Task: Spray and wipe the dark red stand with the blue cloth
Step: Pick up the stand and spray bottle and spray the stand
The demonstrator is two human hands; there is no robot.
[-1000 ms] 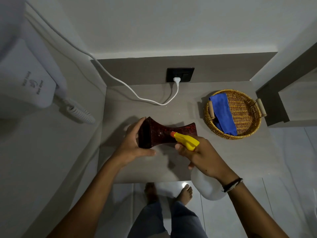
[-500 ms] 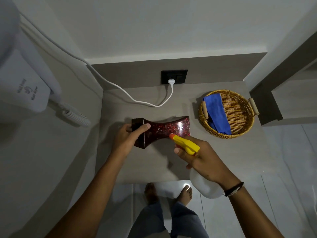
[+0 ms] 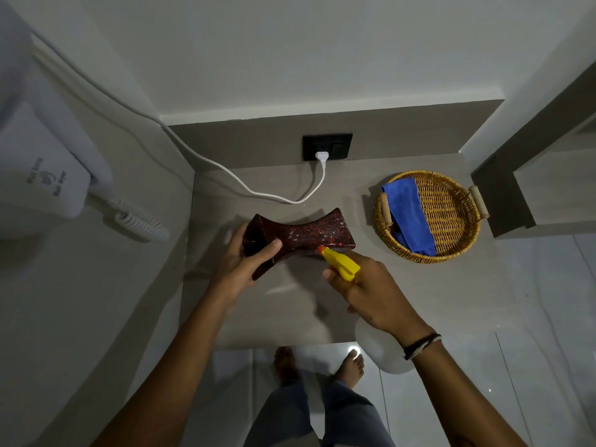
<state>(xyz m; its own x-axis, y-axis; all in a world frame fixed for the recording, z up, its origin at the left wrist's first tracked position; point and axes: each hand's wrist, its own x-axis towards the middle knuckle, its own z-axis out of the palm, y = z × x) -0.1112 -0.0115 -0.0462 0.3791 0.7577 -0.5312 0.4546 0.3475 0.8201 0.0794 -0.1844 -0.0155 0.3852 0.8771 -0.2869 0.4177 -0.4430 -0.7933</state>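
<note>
The dark red stand (image 3: 306, 235), waisted like an hourglass, lies on its side on the grey counter (image 3: 451, 285). My left hand (image 3: 240, 262) grips its left end, thumb over the top. My right hand (image 3: 371, 295) holds a spray bottle (image 3: 342, 264) with a yellow head and orange nozzle; the nozzle almost touches the stand's right half. The white bottle body hangs below my wrist. Droplets speckle the stand's upper face. The blue cloth (image 3: 408, 214) lies folded in the wicker basket (image 3: 451, 217) to the right.
A white cable (image 3: 274, 195) runs from the wall socket (image 3: 326, 146) across the counter's back, just behind the stand. A wall hair dryer (image 3: 42, 175) with coiled cord hangs at left. A dark ledge (image 3: 503, 201) borders the basket's right side. My bare feet stand below the counter's front edge.
My left hand has turned the stand so that its broad face points up and lies flatter. The spray nozzle stayed close to the stand's right half. Droplets now show on its surface.
</note>
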